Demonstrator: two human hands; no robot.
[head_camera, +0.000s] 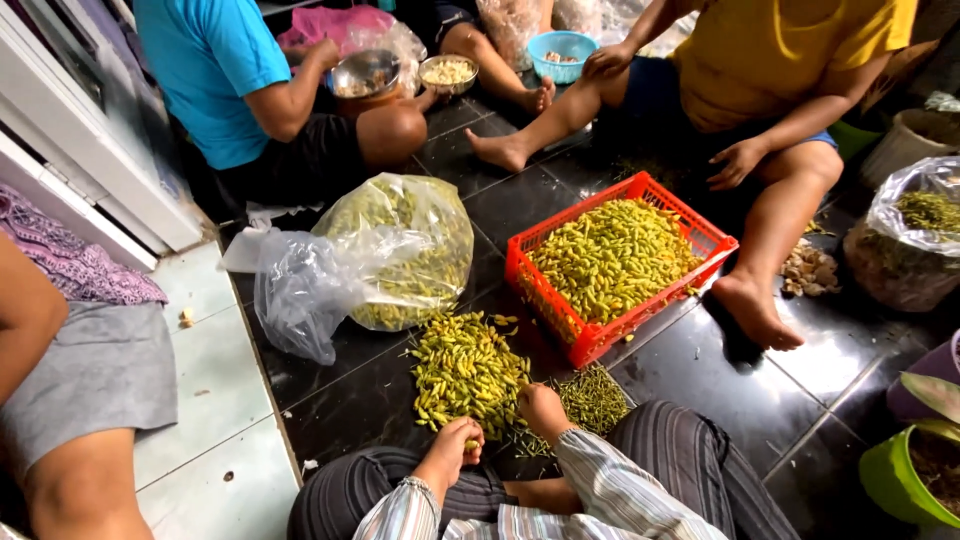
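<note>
A single camera, worn on the seated person's head, looks steeply down and forward over that person's own lap and hands to the dark tiled floor (720, 390). It sits close to the nearest pile of yellow-green chillies (465, 370), with the red crate (540, 290) just beyond, and reaches far enough to catch other seated people along the top and left edges. No second view shares the scene.

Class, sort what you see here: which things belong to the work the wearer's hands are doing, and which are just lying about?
In the work:
left hand, pinching a small chili
right hand, on the heap's edge
loose chili heap
pile of green stems
red crate of chilies
clear bag of chilies

Just lying about:
blue bowl
green pot
peelings by a foot
</note>
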